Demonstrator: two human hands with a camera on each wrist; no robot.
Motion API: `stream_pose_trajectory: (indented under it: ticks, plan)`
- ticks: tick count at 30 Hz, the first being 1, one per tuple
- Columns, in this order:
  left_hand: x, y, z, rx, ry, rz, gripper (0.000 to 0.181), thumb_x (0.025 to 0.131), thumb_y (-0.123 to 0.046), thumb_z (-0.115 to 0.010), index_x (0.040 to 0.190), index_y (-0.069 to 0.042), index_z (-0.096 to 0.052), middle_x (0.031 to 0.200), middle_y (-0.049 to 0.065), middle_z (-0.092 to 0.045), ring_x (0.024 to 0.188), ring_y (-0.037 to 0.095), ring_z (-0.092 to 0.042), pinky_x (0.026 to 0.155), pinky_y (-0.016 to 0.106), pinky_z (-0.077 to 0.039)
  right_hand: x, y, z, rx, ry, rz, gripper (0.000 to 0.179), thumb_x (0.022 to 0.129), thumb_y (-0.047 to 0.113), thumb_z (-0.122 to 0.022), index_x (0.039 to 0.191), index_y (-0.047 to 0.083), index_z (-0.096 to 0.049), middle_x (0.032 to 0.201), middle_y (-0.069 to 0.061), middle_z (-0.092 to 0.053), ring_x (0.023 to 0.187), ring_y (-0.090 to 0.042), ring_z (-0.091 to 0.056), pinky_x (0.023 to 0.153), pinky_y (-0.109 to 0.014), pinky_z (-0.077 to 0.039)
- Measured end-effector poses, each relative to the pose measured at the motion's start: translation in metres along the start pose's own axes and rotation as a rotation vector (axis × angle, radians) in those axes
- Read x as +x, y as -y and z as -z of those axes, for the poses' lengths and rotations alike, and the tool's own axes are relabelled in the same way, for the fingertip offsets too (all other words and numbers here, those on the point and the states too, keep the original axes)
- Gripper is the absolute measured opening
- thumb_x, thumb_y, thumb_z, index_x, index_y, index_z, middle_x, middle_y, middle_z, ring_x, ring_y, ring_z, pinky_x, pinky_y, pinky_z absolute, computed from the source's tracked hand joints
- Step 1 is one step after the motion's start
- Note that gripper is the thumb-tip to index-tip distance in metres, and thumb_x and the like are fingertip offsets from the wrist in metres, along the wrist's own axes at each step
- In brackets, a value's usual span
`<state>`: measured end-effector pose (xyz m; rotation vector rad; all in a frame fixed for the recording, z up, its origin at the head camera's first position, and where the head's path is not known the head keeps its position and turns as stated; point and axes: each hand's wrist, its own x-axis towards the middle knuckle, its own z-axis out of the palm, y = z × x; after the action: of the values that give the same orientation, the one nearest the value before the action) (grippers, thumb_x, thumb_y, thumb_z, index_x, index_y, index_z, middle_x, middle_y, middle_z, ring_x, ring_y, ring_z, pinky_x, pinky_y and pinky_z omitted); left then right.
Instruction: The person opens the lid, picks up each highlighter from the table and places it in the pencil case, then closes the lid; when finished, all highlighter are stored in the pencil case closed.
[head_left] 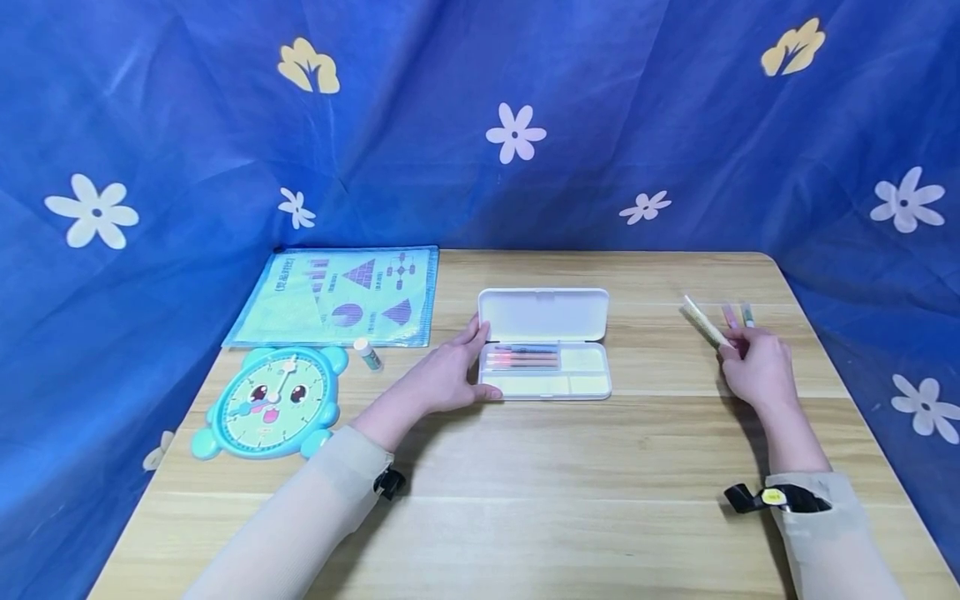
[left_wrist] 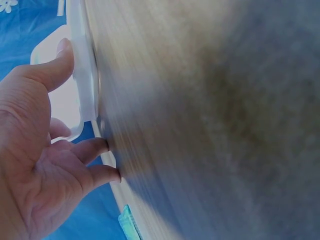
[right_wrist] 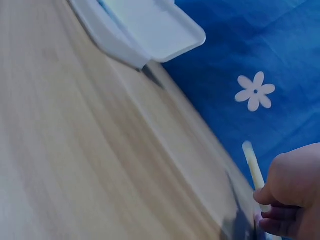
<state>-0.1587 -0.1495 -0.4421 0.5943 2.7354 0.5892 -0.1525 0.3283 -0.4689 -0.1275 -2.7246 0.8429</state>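
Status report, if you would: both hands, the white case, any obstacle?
Left hand holds white case at left end; lid open. Right hand pinches pale pen. No obstacle seen between pen and case.

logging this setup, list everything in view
backdrop: one, flowered blue, behind
table: one, wood-toned, underneath
chart sheet: one, teal, back left
clock: one, blue, left side
tube: one, white-green, beside clock
case: one, white, centre
pens: several, pinkish and bluish, inside case
stick: one, pale, right side, held
markers: two, pink and green, right of stick
straps: two, black, wrists
sleeves: two, pale, forearms
left hand: one, bare, touching case
right hand: one, bare, holding stick
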Motion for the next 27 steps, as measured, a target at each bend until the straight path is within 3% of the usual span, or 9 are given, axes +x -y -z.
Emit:
stream_pose_trajectory:
  ticks: [7, 14, 19, 20, 22, 26, 27]
  plan:
    - [0.0, 0.0, 0.0, -0.003, -0.001, -0.01, 0.125, 0.082, -0.058, -0.087, 0.17, -0.009, -0.012, 0.174, 0.014, -0.004, 0.151, 0.045, -0.032, 0.125, 0.05, -0.029, -0.001, 0.019, 0.008, 0.071, -0.059, 0.055, 0.021, 0.095, 0.001, -0.068, 0.112, -0.009, -0.074, 0.092, -0.023, -0.069, 0.083, -0.03, -0.061, 0.073, -0.031, -0.043]
    - [0.001, 0.0, 0.0, 0.007, 0.001, 0.002, 0.124, 0.083, -0.06, -0.085, 0.17, -0.011, -0.011, 0.174, 0.013, -0.003, 0.151, 0.044, -0.033, 0.124, 0.049, -0.029, -0.002, 0.056, 0.013, 0.179, -0.028, 0.102, 0.017, 0.095, -0.003, -0.069, 0.11, -0.005, -0.075, 0.091, -0.016, -0.068, 0.083, -0.013, -0.058, 0.068, -0.011, -0.043]
    - [0.0, 0.0, 0.001, 0.007, 0.001, -0.003, 0.124, 0.083, -0.059, -0.085, 0.17, -0.01, -0.011, 0.174, 0.015, -0.004, 0.151, 0.045, -0.034, 0.124, 0.05, -0.029, -0.005, 0.086, 0.009, 0.245, 0.02, 0.174, 0.017, 0.095, -0.007, -0.07, 0.111, -0.006, -0.075, 0.092, -0.016, -0.067, 0.086, -0.021, -0.061, 0.071, -0.014, -0.046]
    - [0.0, 0.0, 0.001, 0.007, 0.001, -0.003, 0.124, 0.083, -0.059, -0.085, 0.17, -0.01, -0.011, 0.174, 0.015, -0.004, 0.151, 0.045, -0.034, 0.124, 0.05, -0.029, -0.006, 0.091, 0.006, 0.257, 0.032, 0.193, 0.017, 0.094, -0.007, -0.07, 0.111, -0.007, -0.075, 0.092, -0.017, -0.067, 0.086, -0.024, -0.062, 0.081, -0.016, -0.047]
    - [0.0, 0.0, 0.001, 0.006, 0.001, 0.001, 0.124, 0.083, -0.059, -0.085, 0.17, -0.01, -0.011, 0.174, 0.015, -0.004, 0.15, 0.045, -0.034, 0.124, 0.05, -0.029, -0.007, 0.101, 0.002, 0.276, 0.064, 0.22, 0.017, 0.094, -0.009, -0.07, 0.111, -0.007, -0.075, 0.093, -0.017, -0.067, 0.086, -0.027, -0.063, 0.083, -0.02, -0.048]
    - [-0.001, 0.0, 0.001, 0.006, 0.003, 0.0, 0.124, 0.083, -0.059, -0.085, 0.17, -0.009, -0.012, 0.174, 0.015, -0.004, 0.151, 0.045, -0.033, 0.124, 0.05, -0.029, -0.01, 0.119, -0.007, 0.287, 0.135, 0.273, 0.017, 0.094, -0.01, -0.069, 0.109, -0.006, -0.075, 0.091, -0.015, -0.068, 0.083, -0.028, -0.064, 0.081, -0.021, -0.05]
    - [-0.001, 0.0, 0.001, 0.005, 0.003, -0.002, 0.124, 0.083, -0.059, -0.085, 0.17, -0.009, -0.012, 0.174, 0.016, -0.004, 0.151, 0.045, -0.033, 0.124, 0.05, -0.029, -0.011, 0.123, -0.01, 0.283, 0.156, 0.287, 0.017, 0.094, -0.01, -0.069, 0.109, -0.005, -0.076, 0.091, -0.015, -0.068, 0.082, -0.026, -0.064, 0.071, -0.021, -0.051]
